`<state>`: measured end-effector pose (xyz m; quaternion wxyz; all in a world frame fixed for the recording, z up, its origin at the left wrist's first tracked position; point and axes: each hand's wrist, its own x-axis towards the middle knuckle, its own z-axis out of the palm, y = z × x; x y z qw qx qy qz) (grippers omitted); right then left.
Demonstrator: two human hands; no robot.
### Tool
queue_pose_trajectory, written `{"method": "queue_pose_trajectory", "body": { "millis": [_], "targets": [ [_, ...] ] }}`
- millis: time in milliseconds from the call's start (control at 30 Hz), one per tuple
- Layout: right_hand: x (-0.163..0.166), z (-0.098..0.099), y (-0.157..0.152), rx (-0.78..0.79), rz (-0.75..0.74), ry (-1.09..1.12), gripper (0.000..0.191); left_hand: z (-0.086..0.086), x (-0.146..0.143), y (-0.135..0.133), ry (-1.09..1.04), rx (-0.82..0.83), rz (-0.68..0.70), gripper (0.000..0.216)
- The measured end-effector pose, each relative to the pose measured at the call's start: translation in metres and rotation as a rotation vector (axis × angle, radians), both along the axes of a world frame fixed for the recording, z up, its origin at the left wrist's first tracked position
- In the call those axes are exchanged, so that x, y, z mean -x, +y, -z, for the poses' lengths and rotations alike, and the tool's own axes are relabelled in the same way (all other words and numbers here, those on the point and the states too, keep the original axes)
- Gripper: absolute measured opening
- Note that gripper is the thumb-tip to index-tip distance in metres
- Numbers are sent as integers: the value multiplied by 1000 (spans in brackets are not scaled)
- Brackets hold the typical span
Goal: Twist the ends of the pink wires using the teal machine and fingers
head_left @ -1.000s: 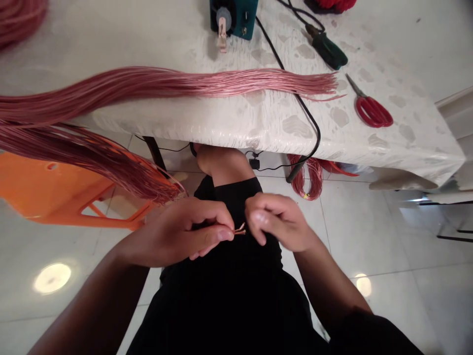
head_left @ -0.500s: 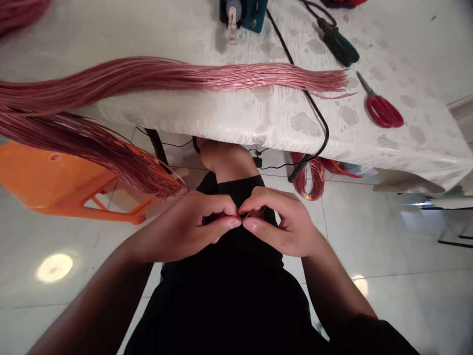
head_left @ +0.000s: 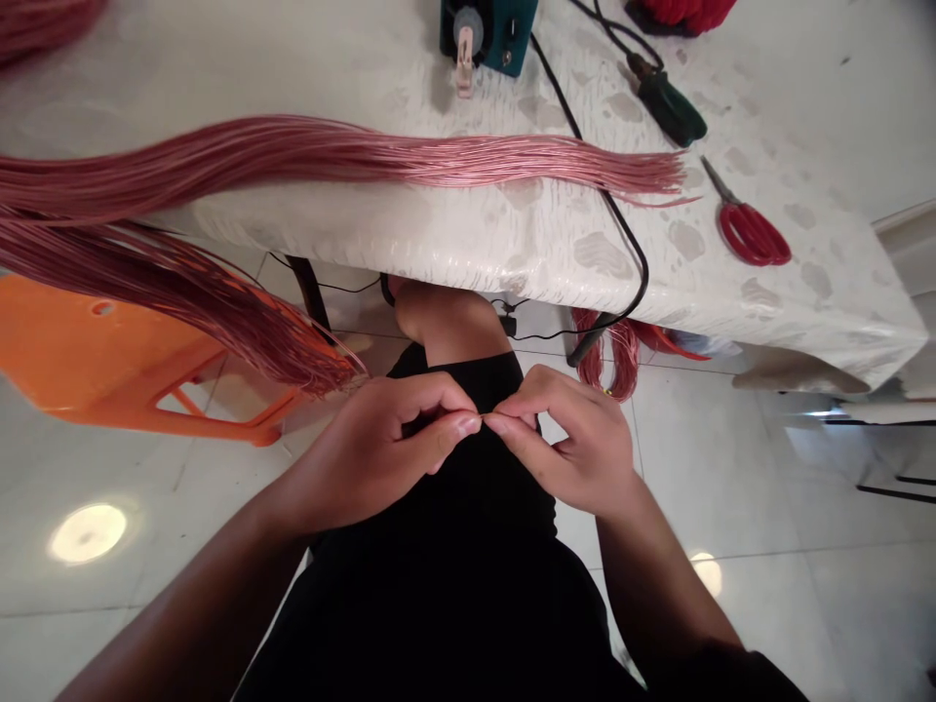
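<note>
Above my lap, my left hand and my right hand face each other with their fingertips almost meeting. Each pinches thumb against forefinger on a short, thin golden strand, like a fine wire. Only a tiny length of it shows in the gap; the fingers hide the rest. Beyond the hands, a long bundle of reddish-pink wires lies along the table's near edge. Another bundle of such wires hangs over an orange stool on the left, its cut ends close to my left hand.
On the patterned tablecloth are red-handled scissors, a dark green-handled tool with a cord, and a teal device with a clip. A black cable droops over the table edge. Coiled wire lies underneath.
My right thumb and forefinger have closed from a wider curl into a tight pinch. A small gap with the strand across it now shows between the hands. The view has shifted slightly.
</note>
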<state>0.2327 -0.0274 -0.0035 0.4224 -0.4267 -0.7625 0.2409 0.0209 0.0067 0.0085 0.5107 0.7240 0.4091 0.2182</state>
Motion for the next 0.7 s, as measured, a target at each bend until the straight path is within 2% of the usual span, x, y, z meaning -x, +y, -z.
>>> {"method": "queue_pose_trajectory", "body": {
  "millis": [100,200,300,467,700],
  "targets": [
    [-3,0,0,-14,16,71,6,0,-3,-2,-18,-22,-37,23],
    [-7,0,-1,83,40,123,12,-1,-4,-4,-5,-50,-49,21],
    [-6,1,-2,170,26,133,9,-3,-4,-5,-3,-74,-52,20],
    [4,4,-4,182,-10,200,3,-3,-5,-6,-11,-87,-65,20],
    [16,14,-12,243,77,420,5,0,-10,-13,-53,-117,-147,22]
  ]
}}
